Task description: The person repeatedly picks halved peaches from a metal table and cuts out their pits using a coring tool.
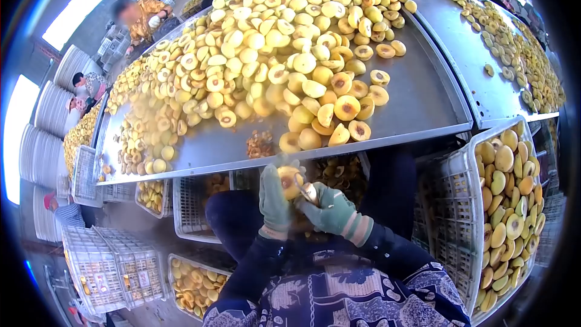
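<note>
In front of me, below the metal table's edge, my left hand (pixel 275 203) in a green glove is closed around a yellow peach half (pixel 289 181), its cut face with the brown centre showing. My right hand (pixel 331 211), also gloved, grips a small pitting knife (pixel 309 192) by its pale, thick handle. The thin metal end of the knife is at the peach half's right side; its exact shape is hard to make out. A big heap of peach halves (pixel 266 42) lies on the table above my hands. Brown pit scraps (pixel 260 145) sit near the table edge.
The steel table (pixel 423 97) has a raised rim. A crate of peach halves (pixel 475 206) stands at my right. More crates (pixel 112 266) and a crate of fruit (pixel 172 266) are at lower left. Several people work around the tables, one in an orange top (pixel 151 15).
</note>
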`<control>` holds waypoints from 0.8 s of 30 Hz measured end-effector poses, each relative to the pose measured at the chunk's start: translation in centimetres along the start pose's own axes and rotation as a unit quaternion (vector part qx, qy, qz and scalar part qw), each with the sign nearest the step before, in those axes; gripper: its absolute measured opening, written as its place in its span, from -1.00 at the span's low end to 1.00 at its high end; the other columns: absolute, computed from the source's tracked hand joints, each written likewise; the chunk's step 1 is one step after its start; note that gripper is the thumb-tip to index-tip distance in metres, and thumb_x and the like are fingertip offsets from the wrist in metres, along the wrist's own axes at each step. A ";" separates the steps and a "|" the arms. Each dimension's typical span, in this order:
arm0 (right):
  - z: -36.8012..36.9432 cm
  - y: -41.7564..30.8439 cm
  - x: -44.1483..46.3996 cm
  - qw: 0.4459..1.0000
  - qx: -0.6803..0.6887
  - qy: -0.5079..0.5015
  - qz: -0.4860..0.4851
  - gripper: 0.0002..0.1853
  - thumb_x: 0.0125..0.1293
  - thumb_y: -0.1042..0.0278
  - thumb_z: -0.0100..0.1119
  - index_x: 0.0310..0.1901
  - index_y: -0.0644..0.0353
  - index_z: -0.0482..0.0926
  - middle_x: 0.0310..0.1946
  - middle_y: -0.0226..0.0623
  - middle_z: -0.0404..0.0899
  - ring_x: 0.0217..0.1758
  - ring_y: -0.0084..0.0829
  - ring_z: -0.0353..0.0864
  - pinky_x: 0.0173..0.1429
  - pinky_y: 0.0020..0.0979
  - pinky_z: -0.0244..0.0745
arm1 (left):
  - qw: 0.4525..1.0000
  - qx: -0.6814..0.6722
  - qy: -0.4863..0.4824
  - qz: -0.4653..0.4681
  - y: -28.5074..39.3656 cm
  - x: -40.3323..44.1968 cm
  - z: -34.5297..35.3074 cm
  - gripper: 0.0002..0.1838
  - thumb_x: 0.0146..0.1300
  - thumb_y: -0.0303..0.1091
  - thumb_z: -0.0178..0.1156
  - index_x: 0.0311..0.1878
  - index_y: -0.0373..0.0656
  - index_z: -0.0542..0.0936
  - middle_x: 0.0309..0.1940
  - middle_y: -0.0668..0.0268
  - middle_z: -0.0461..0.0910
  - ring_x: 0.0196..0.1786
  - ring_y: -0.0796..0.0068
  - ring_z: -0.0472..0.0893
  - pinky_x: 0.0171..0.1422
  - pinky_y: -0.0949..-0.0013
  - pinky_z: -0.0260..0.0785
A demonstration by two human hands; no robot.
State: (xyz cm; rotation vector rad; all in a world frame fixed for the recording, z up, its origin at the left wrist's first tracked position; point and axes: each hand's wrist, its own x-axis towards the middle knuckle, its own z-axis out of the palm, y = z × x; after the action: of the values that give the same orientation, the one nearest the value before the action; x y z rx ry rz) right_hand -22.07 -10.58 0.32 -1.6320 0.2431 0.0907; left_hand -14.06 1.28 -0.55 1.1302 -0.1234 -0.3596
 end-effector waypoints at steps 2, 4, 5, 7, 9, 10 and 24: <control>0.1 -0.1 -0.3 0.999 -0.048 0.007 -0.021 -0.72 0.30 0.21 0.22 -0.11 0.24 0.53 -0.45 -0.26 0.66 -0.45 -0.42 0.66 -0.23 -0.38 0.52 | 1.000 0.010 0.007 0.016 0.0 -0.5 1.1 -0.51 0.49 -0.04 -0.12 0.22 -0.27 0.38 0.03 0.10 0.54 -0.05 0.24 0.59 0.08 0.23 0.50; 0.3 0.3 -0.4 0.998 -0.054 0.007 -0.019 -0.67 0.29 0.20 0.21 -0.05 0.26 0.51 -0.39 -0.17 0.66 -0.41 -0.31 0.67 -0.20 -0.34 0.53 | 1.000 -0.019 0.018 0.001 0.4 -0.9 1.9 -0.48 0.46 0.00 -0.06 0.22 -0.26 0.39 0.01 0.13 0.54 -0.06 0.21 0.58 0.05 0.19 0.50; 0.3 0.5 -0.4 0.997 -0.076 0.012 -0.030 -0.66 0.29 0.19 0.21 -0.03 0.26 0.50 -0.37 -0.14 0.66 -0.37 -0.25 0.67 -0.18 -0.32 0.53 | 0.998 -0.052 0.023 -0.030 0.8 -1.0 2.2 -0.48 0.45 0.01 -0.05 0.22 -0.26 0.39 0.00 0.14 0.54 -0.06 0.21 0.58 0.06 0.19 0.50; 0.6 0.7 -0.4 0.992 -0.118 0.018 -0.050 -0.63 0.29 0.18 0.20 0.00 0.26 0.49 -0.32 -0.07 0.65 -0.29 -0.14 0.67 -0.15 -0.27 0.53 | 0.988 -0.119 0.036 -0.093 1.3 -1.3 2.6 -0.47 0.43 0.02 -0.02 0.21 -0.25 0.40 -0.01 0.16 0.54 -0.06 0.21 0.58 0.06 0.19 0.50; 0.8 0.8 -0.4 0.990 -0.140 0.000 -0.020 -0.61 0.28 0.18 0.21 0.04 0.24 0.49 -0.27 -0.01 0.64 -0.20 -0.05 0.65 -0.09 -0.24 0.52 | 0.987 -0.116 0.045 -0.102 0.5 -1.1 1.9 -0.46 0.42 0.04 -0.01 0.20 -0.24 0.41 -0.02 0.16 0.54 -0.06 0.22 0.58 0.07 0.18 0.50; 0.8 0.8 -0.3 0.988 -0.151 -0.009 -0.007 -0.59 0.28 0.17 0.22 0.06 0.24 0.48 -0.24 0.01 0.63 -0.16 -0.01 0.64 -0.06 -0.23 0.51 | 0.987 -0.115 0.050 -0.104 0.2 -1.0 1.6 -0.45 0.42 0.06 -0.01 0.20 -0.24 0.41 -0.03 0.16 0.54 -0.06 0.22 0.58 0.07 0.18 0.50; -1.3 -1.8 0.0 0.871 0.294 -0.273 0.284 -0.78 0.30 0.18 0.18 -0.16 0.14 0.58 -0.64 -0.52 0.42 -0.76 -0.70 0.29 -0.72 -0.70 0.17 | 0.990 -0.079 0.009 -0.116 0.4 -0.9 0.5 -0.49 0.44 -0.02 0.00 0.23 -0.23 0.43 0.02 0.06 0.56 0.01 0.22 0.61 0.05 0.21 0.55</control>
State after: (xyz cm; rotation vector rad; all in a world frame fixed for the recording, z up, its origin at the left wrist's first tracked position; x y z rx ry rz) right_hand -21.81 -11.73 2.15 -0.8327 0.2716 0.8391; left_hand -14.95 1.35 0.06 0.9926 0.0535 -0.5558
